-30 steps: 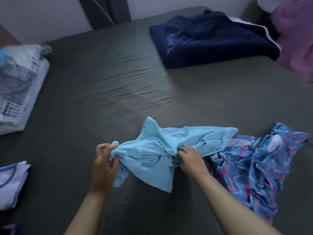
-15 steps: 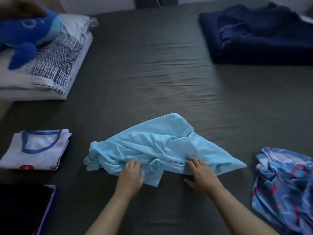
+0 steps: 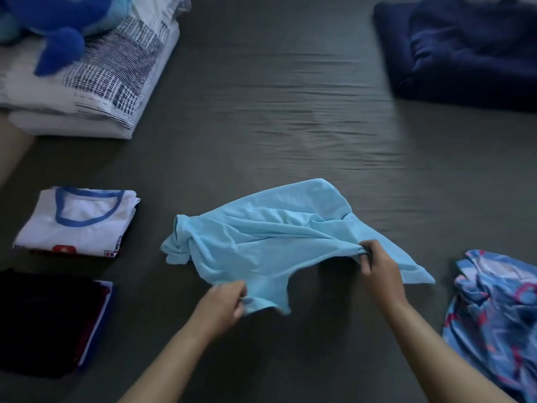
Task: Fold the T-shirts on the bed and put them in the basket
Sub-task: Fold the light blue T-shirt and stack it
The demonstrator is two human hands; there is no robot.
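- Pale-blue fabric of the light blue T-shirt (image 3: 270,237) is pinched in both grips: the left hand (image 3: 222,308) is closed on a hem corner at the near edge, and the right hand (image 3: 377,267) is closed on a bunched fold at the shirt's right side.
- Between the two hands the near edge is lifted off the bed; the far part of the shirt lies crumpled on the dark grey bed sheet (image 3: 276,112), roughly at the centre of the view.
- Neckline and sleeves of this shirt are hard to tell apart; a twisted knot of cloth sits at its left end.
- Right of the right hand, near but apart from the shirt, lies an unfolded blue patterned garment (image 3: 494,312), cut off by the right and lower edges.
- Left of the shirt, well apart, a folded white T-shirt with a blue collar (image 3: 78,222) lies flat; just nearer the camera is a dark folded stack (image 3: 49,324), too dim to show detail.
- At the far left, a folded white bedding pile (image 3: 116,80) with dark printed lines carries a blue plush toy (image 3: 58,30), cropped by the upper edge.
- At the far right, a navy blanket (image 3: 465,50) lies folded, partly out of view.
- Motion blur softens the sheet's wrinkles.
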